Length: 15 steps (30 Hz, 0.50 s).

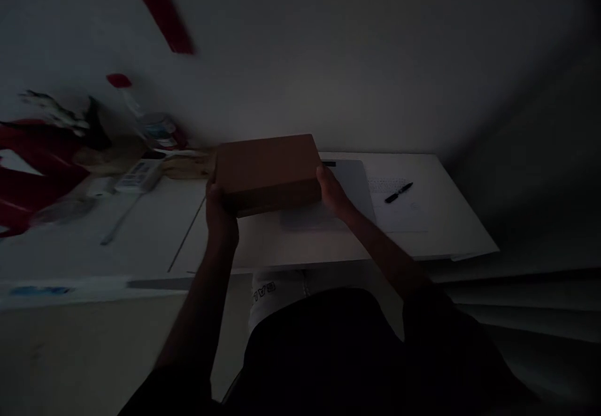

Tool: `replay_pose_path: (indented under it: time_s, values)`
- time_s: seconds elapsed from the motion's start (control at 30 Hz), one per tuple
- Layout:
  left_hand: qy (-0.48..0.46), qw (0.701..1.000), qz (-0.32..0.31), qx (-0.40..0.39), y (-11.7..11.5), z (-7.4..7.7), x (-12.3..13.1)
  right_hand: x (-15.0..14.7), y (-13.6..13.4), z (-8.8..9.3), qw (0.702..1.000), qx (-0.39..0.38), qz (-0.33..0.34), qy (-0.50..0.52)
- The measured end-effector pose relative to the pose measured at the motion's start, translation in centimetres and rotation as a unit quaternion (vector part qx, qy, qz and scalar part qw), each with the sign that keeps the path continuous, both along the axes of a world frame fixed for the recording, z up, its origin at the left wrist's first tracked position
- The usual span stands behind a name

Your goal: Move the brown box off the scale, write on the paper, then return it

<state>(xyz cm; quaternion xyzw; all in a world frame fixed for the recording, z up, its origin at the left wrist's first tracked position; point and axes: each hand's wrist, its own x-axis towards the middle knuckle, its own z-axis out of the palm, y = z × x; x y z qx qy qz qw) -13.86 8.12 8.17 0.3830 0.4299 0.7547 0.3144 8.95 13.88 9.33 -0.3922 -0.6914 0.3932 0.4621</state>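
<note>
A brown cardboard box (270, 168) is held between my two hands above a white desk. My left hand (220, 215) grips its left end, the thumb along the side. On the right end, my right hand (332, 192) is closed with the thumb near the top edge. Below and behind the box lies a flat grey laptop-like slab (353, 187), partly covered by the box and my right hand. The fingers under the box are hidden, and the room is dim.
Right of the slab, a black pen (399, 192) rests on a sheet of paper (406, 218). At the left stand a white power strip (138, 176), a clear jar (158, 129) and a red bag-like object (42, 165). A wall rises behind the desk (300, 247).
</note>
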Motion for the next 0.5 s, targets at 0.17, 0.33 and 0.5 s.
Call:
replay_pose_path:
  time_s: [0.17, 0.33, 0.5]
  values:
    - [0.002, 0.999, -0.038, -0.007, 1.4, 0.0, 2.9, 3.1, 0.0, -0.2, 0.998, 0.000, -0.058, 0.008]
    - [0.013, 0.997, -0.077, 0.006, 2.3, 0.2, 5.6, 6.0, -0.6, 0.0, 0.996, 0.007, -0.083, 0.014]
    - [0.021, 0.993, -0.117, -0.012, 3.4, -0.8, 7.2, 8.4, -1.2, -0.5, 0.994, 0.005, -0.112, 0.010]
